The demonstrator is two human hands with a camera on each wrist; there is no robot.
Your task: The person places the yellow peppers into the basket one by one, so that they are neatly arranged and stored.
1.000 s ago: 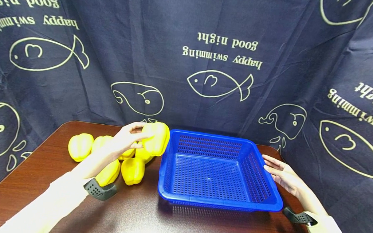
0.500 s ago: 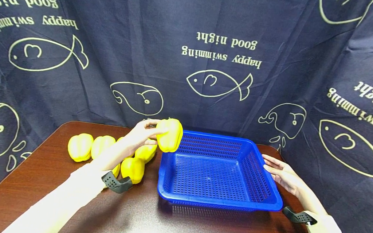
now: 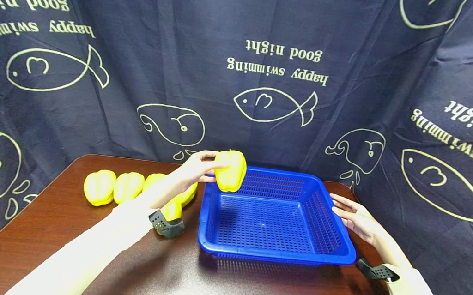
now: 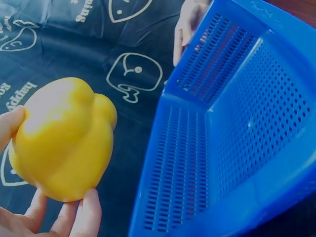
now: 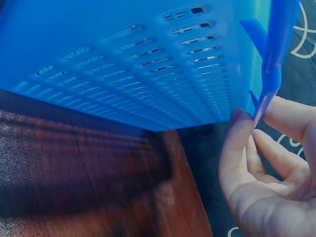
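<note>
Pepper (image 3: 229,177) sits in my left hand (image 3: 193,172), fingers curled round it, over the basket (image 3: 278,255) rim at ten o'clock. My right hand (image 3: 356,217) lies flat on the three o'clock wall. It could bump the rim and roll off, I think.

Right hand (image 5: 266,182) against blue basket (image 5: 138,64) rim, above brown table (image 5: 74,192).

The yellow pepper (image 3: 230,177) looks smooth and waxy; the blue basket (image 3: 274,252) is glossy perforated plastic (slotted walls); the worktop (image 3: 38,224) is polished dark wood; the backdrop (image 3: 246,28) matt cloth.
</note>
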